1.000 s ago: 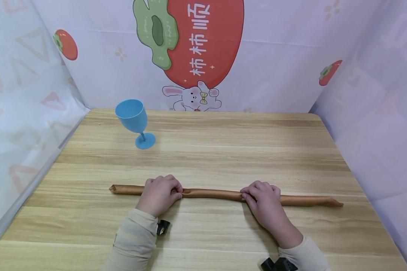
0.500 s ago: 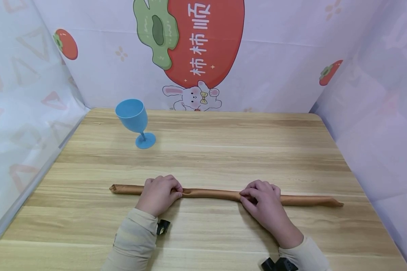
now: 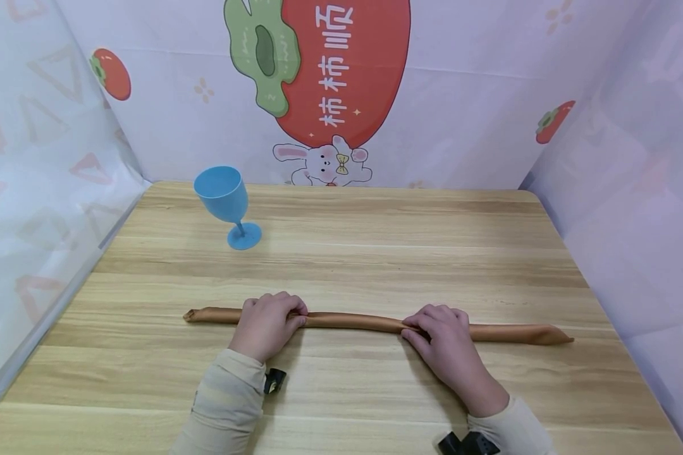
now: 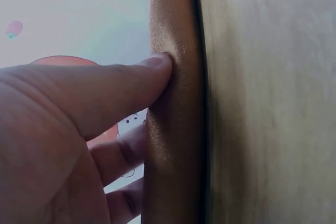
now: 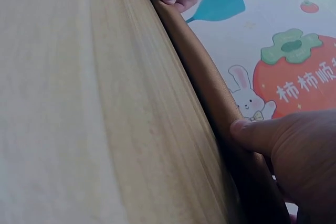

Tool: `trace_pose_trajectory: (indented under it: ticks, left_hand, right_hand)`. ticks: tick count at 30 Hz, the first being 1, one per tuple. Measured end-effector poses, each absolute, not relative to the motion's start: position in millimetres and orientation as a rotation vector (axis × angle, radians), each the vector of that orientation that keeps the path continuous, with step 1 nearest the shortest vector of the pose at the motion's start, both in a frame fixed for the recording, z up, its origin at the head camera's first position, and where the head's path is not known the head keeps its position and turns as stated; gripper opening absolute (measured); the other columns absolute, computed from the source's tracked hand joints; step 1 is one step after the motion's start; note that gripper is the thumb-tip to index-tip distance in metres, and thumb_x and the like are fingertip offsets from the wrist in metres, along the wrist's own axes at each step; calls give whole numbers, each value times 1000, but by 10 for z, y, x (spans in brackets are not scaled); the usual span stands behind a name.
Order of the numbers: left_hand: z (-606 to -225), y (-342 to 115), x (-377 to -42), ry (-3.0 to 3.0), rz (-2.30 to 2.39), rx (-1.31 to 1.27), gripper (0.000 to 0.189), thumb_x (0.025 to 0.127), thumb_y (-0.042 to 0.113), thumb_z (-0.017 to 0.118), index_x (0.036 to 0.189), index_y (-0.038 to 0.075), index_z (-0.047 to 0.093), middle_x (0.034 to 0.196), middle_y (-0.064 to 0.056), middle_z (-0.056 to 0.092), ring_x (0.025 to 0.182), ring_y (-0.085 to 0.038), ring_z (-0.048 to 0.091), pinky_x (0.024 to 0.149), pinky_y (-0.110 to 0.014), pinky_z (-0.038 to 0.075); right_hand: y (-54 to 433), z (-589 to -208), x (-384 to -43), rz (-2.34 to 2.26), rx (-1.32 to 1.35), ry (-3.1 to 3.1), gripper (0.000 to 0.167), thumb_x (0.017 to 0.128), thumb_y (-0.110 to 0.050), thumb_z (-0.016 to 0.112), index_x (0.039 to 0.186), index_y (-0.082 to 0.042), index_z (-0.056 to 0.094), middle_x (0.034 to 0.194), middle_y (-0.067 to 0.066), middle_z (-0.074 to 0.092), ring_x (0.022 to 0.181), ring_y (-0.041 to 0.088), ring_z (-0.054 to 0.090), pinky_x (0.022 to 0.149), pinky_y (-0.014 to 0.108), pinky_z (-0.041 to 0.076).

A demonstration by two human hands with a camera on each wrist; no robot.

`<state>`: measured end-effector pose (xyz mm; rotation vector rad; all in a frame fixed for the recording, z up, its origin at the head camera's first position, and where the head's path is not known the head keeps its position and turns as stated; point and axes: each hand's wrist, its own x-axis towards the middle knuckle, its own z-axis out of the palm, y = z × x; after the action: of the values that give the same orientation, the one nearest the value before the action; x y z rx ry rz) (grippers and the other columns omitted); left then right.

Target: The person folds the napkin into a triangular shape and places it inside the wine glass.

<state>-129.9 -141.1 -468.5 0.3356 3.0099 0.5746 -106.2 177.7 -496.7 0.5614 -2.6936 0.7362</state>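
Observation:
A thin roll of shiny brown cloth (image 3: 353,321) lies lengthwise across the wooden table, its two ends pointing left and right. My left hand (image 3: 267,325) pinches it left of the middle. In the left wrist view the thumb presses the near side of the cloth (image 4: 176,171), with fingers partly hidden behind it. Right of the middle, my right hand (image 3: 446,344) pinches the same roll between thumb and fingers. The right wrist view has that thumb on the cloth (image 5: 202,72) and my left hand farther along it.
A blue plastic goblet (image 3: 222,196) stands upright at the back left of the table (image 3: 387,253). A white printed backdrop (image 3: 461,95) rises behind the table edge, with pale sheets at both sides.
The cloth roll has turned and shifted slightly away from me, and its ends look different. Both hands stay almost in place, the right thumb and fingers having edged slightly left.

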Motion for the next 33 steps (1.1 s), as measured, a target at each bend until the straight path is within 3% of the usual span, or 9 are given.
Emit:
trace_pose_trajectory:
  ticks: [6, 11, 15, 24, 33]
  left_hand:
    - [-4677, -1410, -1289, 2993, 566, 284, 6, 93, 30, 74, 87, 27, 75, 97, 8, 63, 92, -21, 58, 89, -54, 41]
    - [-4677, -1406, -1291, 2953, 561, 269, 17, 84, 38, 81, 91, 25, 74, 97, 8, 63, 94, -21, 59, 91, -53, 39]
    - [-4700, -1403, -1301, 2959, 542, 292, 19, 80, 34, 86, 90, 26, 72, 94, 9, 63, 93, -21, 60, 90, -55, 40]
    - [-4718, -1398, -1300, 3001, 528, 333, 13, 83, 27, 83, 87, 25, 71, 94, 9, 67, 90, -21, 60, 89, -54, 42]
    - [-4734, -1431, -1323, 2990, 576, 460, 14, 85, 21, 81, 89, 22, 68, 89, 9, 65, 87, -19, 61, 89, -51, 45]
  right_hand:
    - [1774, -4971, -1067, 740, 569, -2688, 16, 79, -12, 85, 90, -18, 76, 84, -12, 66, 86, 16, 59, 89, 47, 32]
    - [1772, -4964, -1076, 735, 564, -2689, 14, 81, -14, 84, 93, -16, 76, 83, -10, 68, 84, 16, 61, 87, 45, 36]
    - [1779, -4967, -1080, 739, 550, -2697, 14, 82, -15, 83, 94, -16, 77, 83, -9, 69, 83, 16, 62, 86, 44, 37]
    - [1790, -4942, -1054, 738, 505, -2822, 24, 79, -16, 86, 102, -16, 76, 92, -9, 68, 90, 18, 60, 90, 49, 37]
    - [1801, -4959, -1060, 708, 545, -2780, 24, 79, -11, 86, 100, -16, 76, 90, -9, 70, 89, 18, 62, 89, 46, 35]
